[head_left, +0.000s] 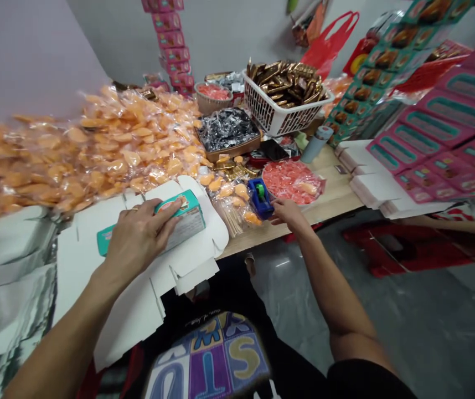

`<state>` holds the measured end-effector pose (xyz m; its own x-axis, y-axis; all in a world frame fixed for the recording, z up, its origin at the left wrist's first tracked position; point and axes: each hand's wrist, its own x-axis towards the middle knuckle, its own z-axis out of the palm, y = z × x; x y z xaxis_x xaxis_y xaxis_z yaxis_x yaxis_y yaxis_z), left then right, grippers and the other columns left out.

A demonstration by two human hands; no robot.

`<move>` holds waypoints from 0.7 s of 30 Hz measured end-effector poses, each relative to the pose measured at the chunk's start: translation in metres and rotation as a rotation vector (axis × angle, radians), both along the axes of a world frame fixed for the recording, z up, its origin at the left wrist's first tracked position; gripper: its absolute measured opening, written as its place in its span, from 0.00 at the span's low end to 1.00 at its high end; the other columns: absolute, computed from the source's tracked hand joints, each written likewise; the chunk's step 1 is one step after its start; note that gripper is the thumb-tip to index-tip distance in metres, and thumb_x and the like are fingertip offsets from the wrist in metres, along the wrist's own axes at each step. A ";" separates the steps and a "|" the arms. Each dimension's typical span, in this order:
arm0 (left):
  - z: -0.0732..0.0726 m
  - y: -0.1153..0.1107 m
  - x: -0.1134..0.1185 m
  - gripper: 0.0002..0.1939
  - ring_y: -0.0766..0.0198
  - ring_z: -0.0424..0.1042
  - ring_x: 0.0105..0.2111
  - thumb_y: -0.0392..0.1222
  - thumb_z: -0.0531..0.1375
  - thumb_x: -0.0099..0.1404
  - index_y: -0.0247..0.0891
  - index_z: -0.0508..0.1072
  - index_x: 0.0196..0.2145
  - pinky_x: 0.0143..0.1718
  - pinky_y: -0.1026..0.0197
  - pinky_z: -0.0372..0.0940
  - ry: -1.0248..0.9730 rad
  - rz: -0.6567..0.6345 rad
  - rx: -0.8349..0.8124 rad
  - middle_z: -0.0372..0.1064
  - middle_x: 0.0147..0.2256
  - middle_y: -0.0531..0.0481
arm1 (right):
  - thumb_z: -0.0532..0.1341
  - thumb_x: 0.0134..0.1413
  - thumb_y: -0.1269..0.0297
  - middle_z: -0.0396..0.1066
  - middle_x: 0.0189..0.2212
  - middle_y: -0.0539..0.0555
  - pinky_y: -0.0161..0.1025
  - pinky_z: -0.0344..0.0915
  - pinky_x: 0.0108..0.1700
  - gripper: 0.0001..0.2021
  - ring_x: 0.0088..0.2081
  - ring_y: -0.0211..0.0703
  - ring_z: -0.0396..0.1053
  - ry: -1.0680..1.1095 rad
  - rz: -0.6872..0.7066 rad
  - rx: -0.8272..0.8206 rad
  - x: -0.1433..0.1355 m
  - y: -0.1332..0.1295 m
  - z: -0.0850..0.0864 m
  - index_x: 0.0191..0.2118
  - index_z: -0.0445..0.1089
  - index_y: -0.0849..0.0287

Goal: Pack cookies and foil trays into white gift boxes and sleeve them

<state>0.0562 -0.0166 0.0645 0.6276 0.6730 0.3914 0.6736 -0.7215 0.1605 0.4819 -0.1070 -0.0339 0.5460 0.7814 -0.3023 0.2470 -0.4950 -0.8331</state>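
A closed teal box lies on the stack of flat white cartons, with my left hand over it, fingers wrapped across its top and side. At the front edge of the table, my right hand touches the near end of a blue tape dispenser holding a green roll; its fingertips are partly hidden. Left of the dispenser are orange pieces in clear wrappers and thin wooden sticks. Pink-red packets lie just behind my right hand.
Wrapped orange pieces are heaped at the back left. Behind the dispenser stand a box of black packets, a white basket of gold-brown packets and a grey cylinder. Pink boxes are stacked at the right, above more white cartons.
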 end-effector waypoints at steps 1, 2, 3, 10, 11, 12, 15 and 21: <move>0.000 0.000 0.000 0.25 0.40 0.79 0.50 0.57 0.56 0.81 0.55 0.80 0.68 0.51 0.42 0.71 0.000 -0.001 -0.010 0.79 0.55 0.37 | 0.69 0.57 0.60 0.78 0.28 0.55 0.41 0.78 0.29 0.08 0.28 0.48 0.79 0.047 -0.026 -0.013 -0.004 0.003 -0.001 0.38 0.75 0.57; 0.001 -0.001 0.000 0.25 0.40 0.79 0.50 0.58 0.56 0.81 0.56 0.80 0.68 0.51 0.42 0.71 0.006 -0.001 -0.015 0.79 0.56 0.37 | 0.70 0.56 0.60 0.79 0.29 0.56 0.40 0.78 0.28 0.07 0.28 0.48 0.80 0.089 -0.044 -0.023 -0.008 0.005 -0.001 0.36 0.74 0.57; 0.001 -0.002 0.000 0.24 0.40 0.79 0.50 0.57 0.56 0.81 0.56 0.80 0.68 0.51 0.42 0.71 0.015 0.003 -0.013 0.79 0.56 0.37 | 0.70 0.56 0.61 0.80 0.29 0.56 0.41 0.79 0.29 0.07 0.28 0.48 0.81 0.124 -0.059 -0.027 -0.010 0.007 0.000 0.34 0.74 0.56; 0.003 -0.015 0.005 0.24 0.41 0.80 0.48 0.56 0.54 0.83 0.56 0.79 0.69 0.50 0.42 0.72 0.060 0.026 0.026 0.79 0.57 0.36 | 0.76 0.56 0.55 0.78 0.26 0.50 0.41 0.84 0.42 0.16 0.32 0.45 0.83 0.277 -0.062 0.063 -0.005 -0.008 0.012 0.36 0.71 0.55; 0.003 -0.016 0.005 0.24 0.41 0.80 0.48 0.55 0.54 0.83 0.56 0.79 0.69 0.49 0.43 0.72 0.072 0.029 0.029 0.79 0.57 0.37 | 0.78 0.54 0.52 0.76 0.25 0.48 0.42 0.84 0.43 0.18 0.32 0.45 0.83 0.288 -0.064 0.102 -0.005 -0.011 0.010 0.36 0.70 0.54; 0.004 -0.016 0.006 0.24 0.42 0.80 0.48 0.54 0.55 0.83 0.56 0.79 0.69 0.49 0.43 0.72 0.085 0.036 0.031 0.79 0.57 0.37 | 0.79 0.52 0.49 0.74 0.24 0.47 0.43 0.84 0.43 0.21 0.31 0.46 0.83 0.291 -0.071 0.142 -0.005 -0.014 0.006 0.34 0.69 0.54; 0.007 -0.016 0.007 0.23 0.43 0.81 0.50 0.52 0.56 0.83 0.56 0.78 0.69 0.50 0.44 0.73 0.111 0.049 0.027 0.79 0.57 0.38 | 0.81 0.43 0.45 0.73 0.22 0.48 0.45 0.83 0.42 0.27 0.31 0.47 0.81 0.254 -0.106 0.223 -0.012 -0.020 -0.013 0.28 0.65 0.53; 0.003 -0.018 0.005 0.18 0.46 0.83 0.52 0.48 0.62 0.80 0.52 0.82 0.63 0.53 0.44 0.77 -0.028 0.031 0.049 0.79 0.61 0.39 | 0.75 0.48 0.48 0.72 0.22 0.54 0.45 0.79 0.37 0.26 0.32 0.50 0.78 0.000 -0.077 0.310 -0.026 -0.026 -0.029 0.20 0.57 0.50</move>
